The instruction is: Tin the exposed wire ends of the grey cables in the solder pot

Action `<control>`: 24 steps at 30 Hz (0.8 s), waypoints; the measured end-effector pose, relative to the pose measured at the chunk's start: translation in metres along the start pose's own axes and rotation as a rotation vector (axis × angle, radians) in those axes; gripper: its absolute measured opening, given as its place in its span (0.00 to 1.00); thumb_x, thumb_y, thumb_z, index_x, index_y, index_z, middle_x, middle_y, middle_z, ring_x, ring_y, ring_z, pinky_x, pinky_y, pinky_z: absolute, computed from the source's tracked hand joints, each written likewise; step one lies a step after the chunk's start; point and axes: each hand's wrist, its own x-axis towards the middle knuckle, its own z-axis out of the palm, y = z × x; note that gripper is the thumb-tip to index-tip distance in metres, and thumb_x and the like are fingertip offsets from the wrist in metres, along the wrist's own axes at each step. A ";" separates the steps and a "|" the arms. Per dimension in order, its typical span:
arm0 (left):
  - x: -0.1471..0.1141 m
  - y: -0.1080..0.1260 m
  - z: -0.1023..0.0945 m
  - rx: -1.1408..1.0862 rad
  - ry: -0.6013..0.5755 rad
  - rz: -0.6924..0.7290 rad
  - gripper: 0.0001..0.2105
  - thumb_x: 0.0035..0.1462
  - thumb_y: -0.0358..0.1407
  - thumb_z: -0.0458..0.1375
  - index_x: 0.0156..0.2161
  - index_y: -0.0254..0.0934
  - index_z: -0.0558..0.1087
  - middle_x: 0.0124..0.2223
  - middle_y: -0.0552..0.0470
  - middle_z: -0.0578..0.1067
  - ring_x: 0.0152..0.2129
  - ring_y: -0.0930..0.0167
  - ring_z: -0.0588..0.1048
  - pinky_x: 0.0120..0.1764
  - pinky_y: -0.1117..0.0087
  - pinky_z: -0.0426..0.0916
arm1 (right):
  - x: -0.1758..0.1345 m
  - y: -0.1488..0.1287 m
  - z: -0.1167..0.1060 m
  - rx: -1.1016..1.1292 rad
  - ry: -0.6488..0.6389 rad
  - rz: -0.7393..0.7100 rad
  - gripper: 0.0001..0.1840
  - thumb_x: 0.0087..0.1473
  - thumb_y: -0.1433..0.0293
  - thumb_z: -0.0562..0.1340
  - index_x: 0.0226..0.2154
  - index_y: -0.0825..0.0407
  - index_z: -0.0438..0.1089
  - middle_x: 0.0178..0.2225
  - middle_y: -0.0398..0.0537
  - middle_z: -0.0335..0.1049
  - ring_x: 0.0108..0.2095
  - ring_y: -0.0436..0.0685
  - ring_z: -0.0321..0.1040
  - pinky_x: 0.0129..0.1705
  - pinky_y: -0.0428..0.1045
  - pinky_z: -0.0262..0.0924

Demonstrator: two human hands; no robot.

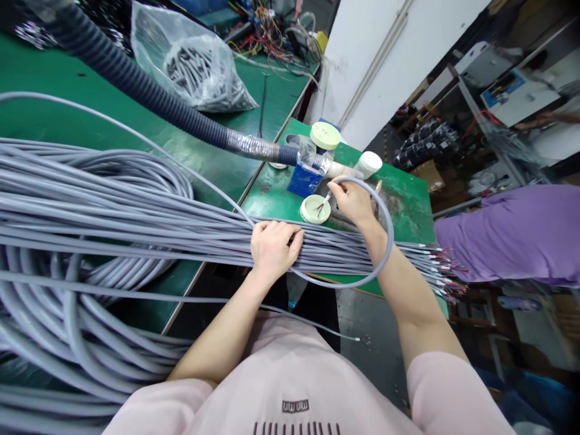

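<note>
Between thumb and fingers, my right hand [350, 200] pinches a grey cable [390, 232] close to its stripped end. The cable's bare wires fan out over a small pale-green tub [314, 209]; whether they touch what is inside I cannot tell. From my right hand the cable bends in a wide loop round my forearm and back to the bundle. My left hand [275, 246] is closed over the large bundle of grey cables [335, 251], fingers curled on its top. At the right, the bundle's stripped ends [446, 272] show white tips and reddish wires.
A black corrugated hose [149, 84] runs across to a blue box [304, 179]. Beside it stand a white-capped jar [369, 163] and a green-lidded container [325, 136]. A plastic bag [199, 66] of grey pieces lies behind. A person in purple [512, 235] is at the right.
</note>
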 end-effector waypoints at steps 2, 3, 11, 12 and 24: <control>0.000 0.000 0.000 -0.005 0.000 0.003 0.07 0.59 0.37 0.54 0.32 0.41 0.74 0.28 0.55 0.78 0.28 0.69 0.73 0.41 0.63 0.57 | -0.001 -0.001 -0.009 0.013 0.025 -0.002 0.13 0.55 0.62 0.56 0.28 0.50 0.73 0.26 0.44 0.74 0.31 0.57 0.70 0.38 0.50 0.61; 0.000 0.000 0.000 -0.009 -0.001 0.006 0.07 0.59 0.37 0.54 0.32 0.41 0.74 0.28 0.55 0.78 0.28 0.69 0.73 0.41 0.63 0.57 | -0.002 -0.001 -0.015 0.017 0.045 -0.001 0.13 0.55 0.62 0.56 0.29 0.50 0.73 0.27 0.44 0.74 0.31 0.57 0.70 0.38 0.50 0.61; 0.001 0.000 0.000 -0.005 -0.001 0.017 0.06 0.58 0.36 0.55 0.32 0.41 0.74 0.28 0.55 0.78 0.27 0.70 0.73 0.40 0.63 0.58 | -0.009 0.033 -0.067 -0.095 0.227 0.124 0.11 0.53 0.65 0.57 0.26 0.51 0.71 0.22 0.44 0.71 0.28 0.55 0.68 0.35 0.49 0.59; 0.001 0.000 0.000 -0.005 -0.001 0.016 0.06 0.58 0.36 0.55 0.32 0.41 0.74 0.28 0.55 0.78 0.27 0.69 0.73 0.40 0.63 0.58 | -0.010 0.040 -0.069 -0.114 0.236 0.136 0.11 0.53 0.65 0.57 0.25 0.51 0.71 0.22 0.44 0.71 0.28 0.55 0.68 0.35 0.49 0.59; 0.002 0.001 0.001 0.001 -0.001 0.023 0.06 0.58 0.37 0.55 0.32 0.41 0.74 0.28 0.55 0.78 0.27 0.69 0.73 0.40 0.63 0.58 | -0.007 0.100 -0.054 -0.195 0.282 0.171 0.13 0.53 0.64 0.55 0.24 0.50 0.70 0.25 0.46 0.73 0.29 0.56 0.68 0.34 0.49 0.58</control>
